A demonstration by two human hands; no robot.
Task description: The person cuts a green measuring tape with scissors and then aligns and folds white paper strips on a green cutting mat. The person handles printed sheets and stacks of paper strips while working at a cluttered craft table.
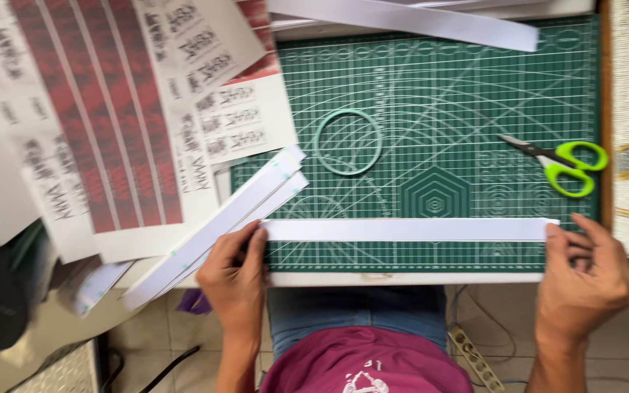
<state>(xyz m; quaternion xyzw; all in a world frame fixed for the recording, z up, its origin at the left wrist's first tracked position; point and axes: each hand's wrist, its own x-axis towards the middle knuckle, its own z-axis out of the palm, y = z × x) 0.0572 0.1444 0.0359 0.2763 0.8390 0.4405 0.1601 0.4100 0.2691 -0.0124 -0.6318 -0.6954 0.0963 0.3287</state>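
Here, seen from the head camera looking down:

- A long white paper strip [409,230] lies flat across the near part of a green gridded cutting mat [438,94], its long axis running left to right, parallel to the mat's near edge.
- The left hand [236,280] is at the strip's left end, fingers closed down on it; whether the thumb is under the paper cannot be made out.
- The right hand [584,280] meets the right end, fingertips pinched on the strip's corner (the end reaches almost to the mat's right side).
- So the strip spans from one hand to the other, each hand at its own end, neither nearer the middle.
- Just left of the left hand, a bundle of similar white strips [220,225] lies slanted, rising toward the upper right, its top end overlapping the mat's left edge.
- A pale green ring [349,142] rests on the mat above the strip, well apart from both hands.
- Green-handled scissors [558,161] lie near the mat's right side, above the right hand, blades pointing left.
- Printed sheets with red bands [103,109] cover the table to the left.
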